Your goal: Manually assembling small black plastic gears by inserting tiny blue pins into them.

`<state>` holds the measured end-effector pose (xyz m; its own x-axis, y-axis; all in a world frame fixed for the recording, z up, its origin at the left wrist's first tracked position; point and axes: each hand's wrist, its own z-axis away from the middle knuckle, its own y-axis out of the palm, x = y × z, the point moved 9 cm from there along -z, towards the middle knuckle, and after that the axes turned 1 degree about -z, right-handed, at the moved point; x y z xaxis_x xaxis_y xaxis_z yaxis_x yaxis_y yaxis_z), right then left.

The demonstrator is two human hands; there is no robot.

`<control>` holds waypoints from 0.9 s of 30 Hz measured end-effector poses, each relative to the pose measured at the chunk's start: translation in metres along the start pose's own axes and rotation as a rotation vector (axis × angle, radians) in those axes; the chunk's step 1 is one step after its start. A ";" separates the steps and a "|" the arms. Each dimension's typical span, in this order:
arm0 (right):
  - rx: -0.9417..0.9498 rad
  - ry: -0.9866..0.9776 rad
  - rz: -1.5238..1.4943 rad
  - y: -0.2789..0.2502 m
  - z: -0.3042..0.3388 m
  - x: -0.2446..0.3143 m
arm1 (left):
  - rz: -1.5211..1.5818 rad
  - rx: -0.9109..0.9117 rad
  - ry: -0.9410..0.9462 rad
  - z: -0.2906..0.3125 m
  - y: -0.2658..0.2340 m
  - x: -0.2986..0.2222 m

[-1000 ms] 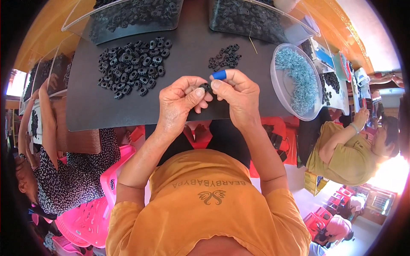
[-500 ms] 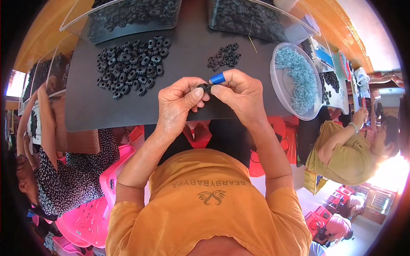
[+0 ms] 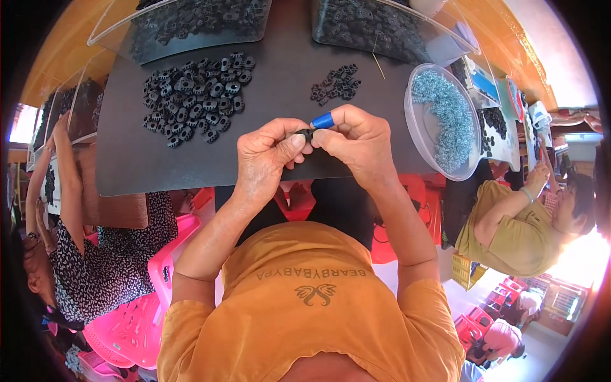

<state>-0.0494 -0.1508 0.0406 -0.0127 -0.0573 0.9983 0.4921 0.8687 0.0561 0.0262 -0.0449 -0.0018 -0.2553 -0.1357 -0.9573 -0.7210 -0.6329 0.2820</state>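
Near the front edge of the dark table, a small black plastic part (image 3: 307,134) is pinched between my two hands. My left hand (image 3: 270,153) is closed on one side of it, thumb on top. From the other side, the thumb and index finger of my right hand (image 3: 358,143) press against the part. Blue tape (image 3: 323,120) wraps the right index fingertip. Beyond my left hand lies a broad pile of black oval plastic parts (image 3: 191,99). A smaller heap of little black pieces (image 3: 335,84) lies just past my right hand.
Two clear bins of black parts, a left bin (image 3: 203,28) and a right bin (image 3: 375,28), stand at the back. A round clear tub (image 3: 417,124) of pale blue small pieces sits at right. Co-workers sit on both sides; a pink chair (image 3: 127,331) is at left.
My fingers have shifted slightly around the black part, which sits at a slightly different angle. The piles and bins stay as they were.
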 end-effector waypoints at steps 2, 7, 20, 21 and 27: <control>-0.009 -0.029 0.007 0.003 0.001 -0.002 | -0.002 -0.009 0.026 0.002 -0.001 0.001; -0.065 -0.098 0.046 0.003 0.006 -0.008 | -0.021 -0.043 0.064 0.005 0.003 -0.002; -0.165 -0.547 0.561 0.004 0.018 0.019 | -0.332 -0.064 0.150 0.001 0.005 -0.014; -0.156 -0.565 0.581 0.006 0.019 0.021 | -0.323 -0.038 0.074 -0.001 0.004 -0.010; -0.296 -0.493 0.535 -0.021 0.025 0.009 | -1.213 0.097 0.635 -0.012 0.031 -0.070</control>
<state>-0.0818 -0.1577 0.0489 -0.0592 0.6170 0.7848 0.7510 0.5454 -0.3722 0.0297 -0.0643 0.0729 0.8789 0.1206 -0.4615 -0.3269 -0.5522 -0.7669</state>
